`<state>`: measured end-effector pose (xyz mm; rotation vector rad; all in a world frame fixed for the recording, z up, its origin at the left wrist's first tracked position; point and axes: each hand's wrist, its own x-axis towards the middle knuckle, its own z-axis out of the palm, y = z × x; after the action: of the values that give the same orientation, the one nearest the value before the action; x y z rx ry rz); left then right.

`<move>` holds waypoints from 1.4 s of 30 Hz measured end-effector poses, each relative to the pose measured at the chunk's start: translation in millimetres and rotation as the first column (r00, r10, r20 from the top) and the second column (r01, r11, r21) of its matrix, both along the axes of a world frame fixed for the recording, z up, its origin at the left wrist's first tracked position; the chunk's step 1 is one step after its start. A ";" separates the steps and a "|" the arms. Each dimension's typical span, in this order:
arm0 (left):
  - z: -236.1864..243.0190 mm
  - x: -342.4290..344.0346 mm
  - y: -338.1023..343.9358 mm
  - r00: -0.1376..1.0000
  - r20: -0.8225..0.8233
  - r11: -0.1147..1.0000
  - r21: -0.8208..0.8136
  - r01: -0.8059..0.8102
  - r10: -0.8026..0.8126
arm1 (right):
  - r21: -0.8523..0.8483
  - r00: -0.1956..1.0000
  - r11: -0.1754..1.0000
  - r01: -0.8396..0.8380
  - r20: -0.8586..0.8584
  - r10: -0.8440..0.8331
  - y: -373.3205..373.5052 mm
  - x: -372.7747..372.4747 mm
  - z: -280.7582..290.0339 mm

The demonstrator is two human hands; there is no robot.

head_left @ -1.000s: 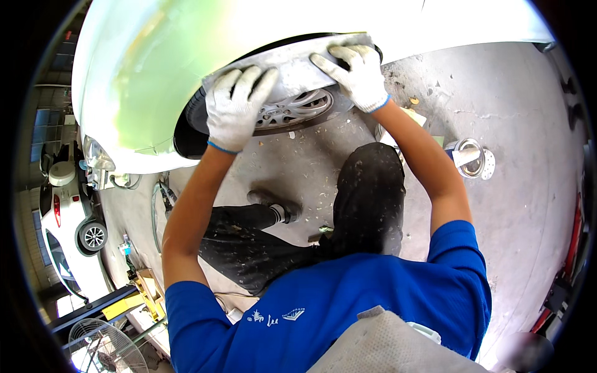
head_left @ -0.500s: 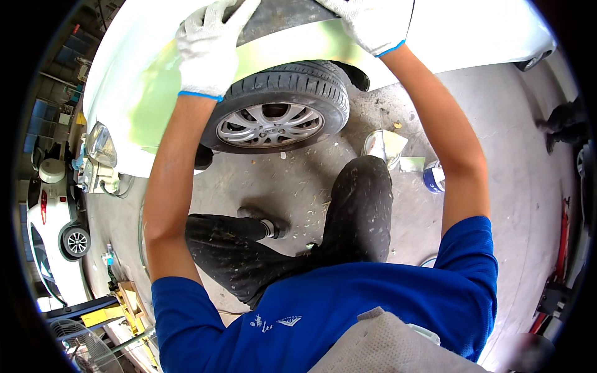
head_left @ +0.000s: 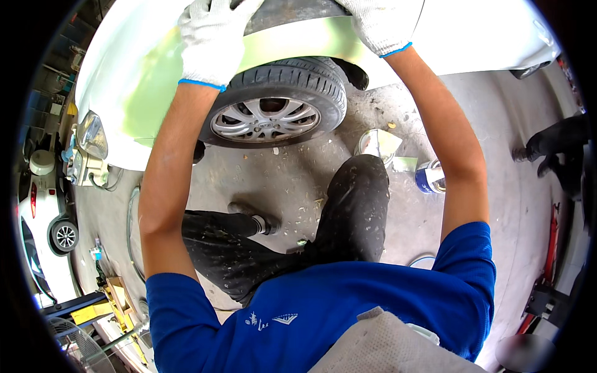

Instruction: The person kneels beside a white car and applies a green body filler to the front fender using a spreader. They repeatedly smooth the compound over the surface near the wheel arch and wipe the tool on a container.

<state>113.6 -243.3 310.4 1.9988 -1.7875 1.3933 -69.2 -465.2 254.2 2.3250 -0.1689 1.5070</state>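
Note:
My left hand (head_left: pixel 211 46), in a white knit glove with a blue cuff, lies on the car's front fender with fingers spread. Across the wheel arch, my right hand (head_left: pixel 385 25) rests on the same fender in a matching glove. Its thumb stretches inward; the other fingertips are cut off by the upper edge. Between both hands is a dark grey flat patch (head_left: pixel 292 13); whether it is a loose sheet or part of the surface, I cannot tell. Pale yellow-green filler (head_left: pixel 298 38) covers the arch rim above the tyre (head_left: pixel 286 81) and its silver wheel (head_left: pixel 267 119).
An open tin (head_left: pixel 368 144) with a flat piece on top and a blue-and-white can (head_left: pixel 426 179) stand near my knee. At left are a white car (head_left: pixel 46 230), a yellow stand (head_left: pixel 93 313) and a fan (head_left: pixel 78 348). Another person's legs (head_left: pixel 556 140) show at right.
The view has shifted slightly, and both hands appear a little farther right on the fender. The other person's legs have come farther into view at right.

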 end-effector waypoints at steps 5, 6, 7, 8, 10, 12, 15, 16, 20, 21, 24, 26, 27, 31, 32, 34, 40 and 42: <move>-29.2 2.5 7.6 1.000 -0.024 1.000 0.023 0.008 -0.007 | 0.029 0.998 0.999 -0.037 0.042 0.036 9.8 6.6 -37.2; -35.9 2.4 9.9 0.999 -0.025 0.999 0.029 0.022 -0.022 | 0.035 0.998 0.999 -0.042 0.050 0.040 11.2 6.7 -49.1; -44.3 2.6 13.7 0.999 -0.029 0.999 0.031 0.041 -0.040 | 0.037 0.997 0.998 -0.045 0.057 0.042 13.3 6.5 -62.0; -54.6 1.7 16.0 0.998 -0.035 0.998 0.031 0.060 -0.059 | 0.038 0.997 0.998 -0.046 0.060 0.044 13.9 6.5 -78.1; -73.2 7.2 19.1 0.989 -0.036 0.989 0.019 0.147 -0.146 | 0.038 1.000 0.999 0.013 0.014 -0.014 11.7 5.9 -109.5; -96.8 16.8 21.5 0.982 0.040 0.982 -0.034 0.187 -0.186 | 0.095 0.999 0.995 -0.008 -0.040 0.012 24.9 3.7 -130.6; -122.7 15.6 25.6 0.982 0.083 0.981 -0.078 0.178 -0.172 | 0.065 1.000 0.998 0.026 0.012 -0.027 28.6 11.9 -161.2; -130.1 14.1 28.3 0.984 0.059 0.983 -0.066 0.170 -0.167 | 0.076 0.999 0.997 0.022 0.024 -0.023 29.4 14.0 -167.9; -148.6 2.8 39.4 0.986 -0.071 0.989 -0.033 0.147 -0.149 | 0.139 1.000 0.990 0.015 -0.006 -0.015 39.8 7.8 -186.8; -150.3 -1.9 41.6 0.977 -0.128 0.985 -0.045 0.169 -0.173 | 0.162 0.992 0.983 0.080 -0.114 -0.062 49.9 -0.7 -181.2; -133.8 -25.3 55.6 0.985 -0.164 0.997 0.046 0.059 -0.051 | 0.068 0.997 0.998 0.007 -0.077 -0.002 50.6 -24.2 -149.2; -97.0 -25.4 47.8 0.988 -0.106 0.994 -0.003 0.111 -0.111 | 0.004 0.997 1.000 0.027 -0.066 -0.027 36.7 -30.1 -109.1; -76.7 -24.6 41.4 0.988 -0.094 0.993 -0.010 0.119 -0.119 | -0.011 0.998 1.000 0.025 -0.053 -0.025 29.4 -29.2 -87.6; -14.6 -13.0 15.1 0.998 -0.060 0.999 0.033 0.038 -0.036 | -0.069 0.998 0.997 0.045 -0.035 -0.047 8.4 -18.6 -17.2; -9.5 -5.5 10.8 0.998 -0.067 0.999 0.037 0.023 -0.020 | -0.053 0.998 0.997 0.057 -0.033 -0.059 6.1 -9.4 -10.9; -4.2 12.8 3.8 0.997 -0.066 0.998 0.050 0.030 -0.026 | -0.025 0.997 0.997 0.074 -0.026 -0.075 3.0 5.5 -6.6; -28.7 -0.5 13.4 0.997 -0.077 0.995 0.099 -0.015 0.023 | 0.007 0.994 0.996 0.094 -0.059 -0.094 4.9 0.3 -27.8; -24.3 -5.4 19.2 0.992 -0.123 0.992 0.128 0.016 0.000 | -0.002 0.994 0.996 0.089 -0.063 -0.089 7.2 -7.1 -26.1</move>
<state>108.2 -224.1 286.1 2.0870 -1.8717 1.1526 -76.4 -458.0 228.1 2.3293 -0.2535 1.3895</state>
